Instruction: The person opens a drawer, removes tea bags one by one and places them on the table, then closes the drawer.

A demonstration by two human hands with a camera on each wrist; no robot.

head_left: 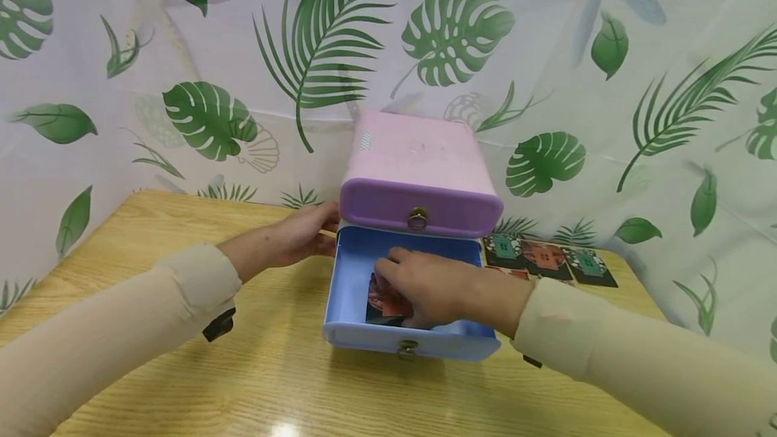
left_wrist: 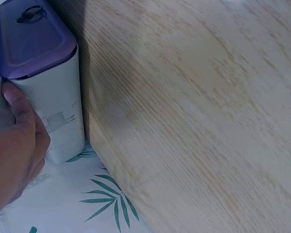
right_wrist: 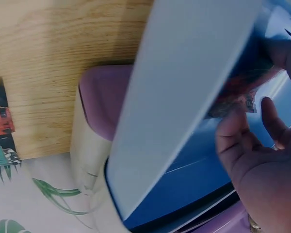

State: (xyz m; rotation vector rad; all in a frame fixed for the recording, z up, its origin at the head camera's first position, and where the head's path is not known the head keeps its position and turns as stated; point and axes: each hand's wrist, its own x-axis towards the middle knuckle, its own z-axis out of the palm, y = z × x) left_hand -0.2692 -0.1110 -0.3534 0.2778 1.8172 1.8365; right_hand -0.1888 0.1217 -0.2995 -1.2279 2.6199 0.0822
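A small drawer unit point(head_left: 419, 147) with a pink top stands on the table, its blue drawer point(head_left: 349, 288) pulled out below a closed purple drawer point(head_left: 376, 204) with a ring pull. My right hand point(head_left: 434, 285) reaches inside the blue drawer and pinches a dark card with a red print point(head_left: 385, 299). In the right wrist view, thumb and fingers meet at the card's edge, with part of the card in shadow. My left hand point(head_left: 300, 235) rests against the unit's left side, fingers extended. The left wrist view shows its fingertips touching the white casing point(left_wrist: 53, 102).
Several printed cards point(head_left: 589, 266) in red and green lie on the table right of the unit. A lower purple drawer point(right_wrist: 104, 97) shows under the blue one in the right wrist view. Behind the wooden table point(head_left: 267, 356) hangs a leaf-patterned cloth point(head_left: 546, 86).
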